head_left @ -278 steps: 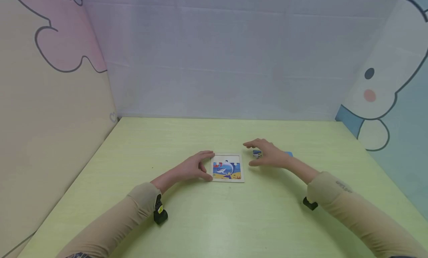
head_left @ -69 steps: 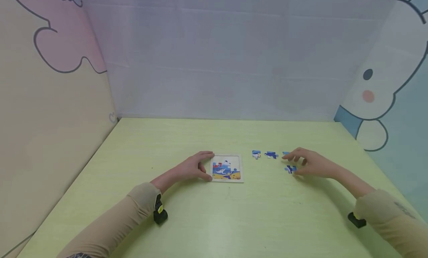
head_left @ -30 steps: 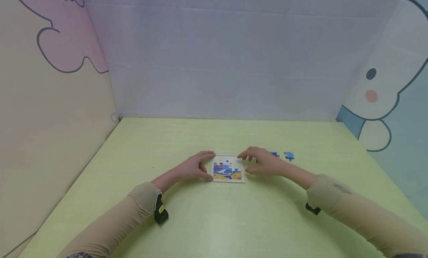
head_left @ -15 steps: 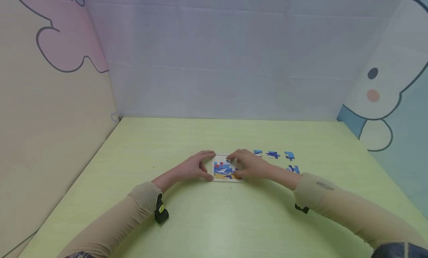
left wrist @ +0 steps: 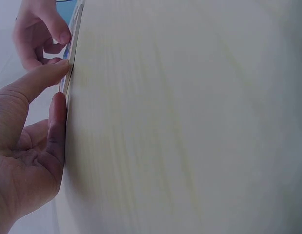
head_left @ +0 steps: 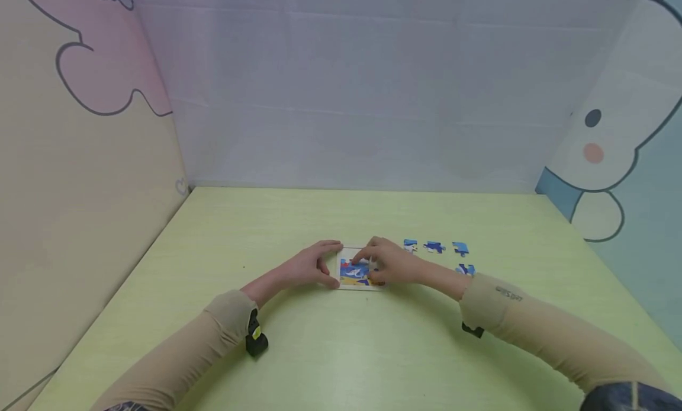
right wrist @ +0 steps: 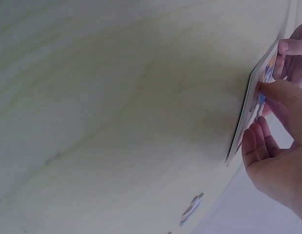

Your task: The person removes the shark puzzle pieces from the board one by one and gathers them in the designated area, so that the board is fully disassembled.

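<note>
A square jigsaw board [head_left: 357,288] with a white border and an undersea picture lies mid-table. My left hand [head_left: 306,265] grips its left side, index finger at the far corner and thumb at the near one. My right hand [head_left: 395,263] reaches over the board's right half, thumb and fingers curled down onto the picture. In the right wrist view its fingertips pinch a blue-and-white puzzle piece [right wrist: 261,103], partly hidden. Several loose puzzle pieces, such as one blue piece [head_left: 434,247], lie right of the board.
The pale yellow-green table [head_left: 341,352] extends around the board, with a light cloth wall [head_left: 341,103] along its back edge. Another puzzle piece [head_left: 460,249] and a dark-blue one [head_left: 465,270] lie behind the right forearm.
The right hand left a piece by the others at right, then came back left over the board and curled its fingers onto the picture. The left hand and board stay put.
</note>
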`<state>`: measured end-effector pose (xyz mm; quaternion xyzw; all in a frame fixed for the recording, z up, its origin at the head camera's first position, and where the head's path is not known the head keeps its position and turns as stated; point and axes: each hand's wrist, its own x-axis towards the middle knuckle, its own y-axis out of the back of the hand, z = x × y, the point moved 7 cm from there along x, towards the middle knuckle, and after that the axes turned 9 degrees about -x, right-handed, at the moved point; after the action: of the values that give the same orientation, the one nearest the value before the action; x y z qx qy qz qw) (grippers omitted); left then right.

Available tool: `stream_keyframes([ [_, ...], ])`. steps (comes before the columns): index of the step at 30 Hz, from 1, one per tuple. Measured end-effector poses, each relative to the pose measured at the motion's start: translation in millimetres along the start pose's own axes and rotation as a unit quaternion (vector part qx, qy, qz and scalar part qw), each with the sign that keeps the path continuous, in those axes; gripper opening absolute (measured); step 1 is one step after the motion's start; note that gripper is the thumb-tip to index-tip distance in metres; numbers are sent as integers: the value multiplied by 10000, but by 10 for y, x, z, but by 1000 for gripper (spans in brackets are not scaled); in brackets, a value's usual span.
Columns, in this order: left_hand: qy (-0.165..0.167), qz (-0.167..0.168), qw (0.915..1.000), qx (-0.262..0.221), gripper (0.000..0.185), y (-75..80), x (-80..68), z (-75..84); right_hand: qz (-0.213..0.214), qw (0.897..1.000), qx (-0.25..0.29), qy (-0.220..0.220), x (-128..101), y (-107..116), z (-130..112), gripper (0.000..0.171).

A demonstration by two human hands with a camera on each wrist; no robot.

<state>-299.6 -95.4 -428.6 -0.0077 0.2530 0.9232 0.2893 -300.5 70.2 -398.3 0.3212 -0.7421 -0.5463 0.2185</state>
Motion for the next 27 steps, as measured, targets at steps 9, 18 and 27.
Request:
stream_keyframes([
  [9, 25, 3, 10000, -53, 89, 0, 7, -26, -31, 9993, -40, -371, 42, 35, 29, 41],
  [18, -38, -15, 10000, -65, 88, -7, 2, -14, -12, 9989, -194, -434, 65, 59, 43, 42],
  [27, -38, -16, 10000, -18, 88, 1, 4, -1, 422, 9989, -156, -150, 43, 234, 75, 44],
])
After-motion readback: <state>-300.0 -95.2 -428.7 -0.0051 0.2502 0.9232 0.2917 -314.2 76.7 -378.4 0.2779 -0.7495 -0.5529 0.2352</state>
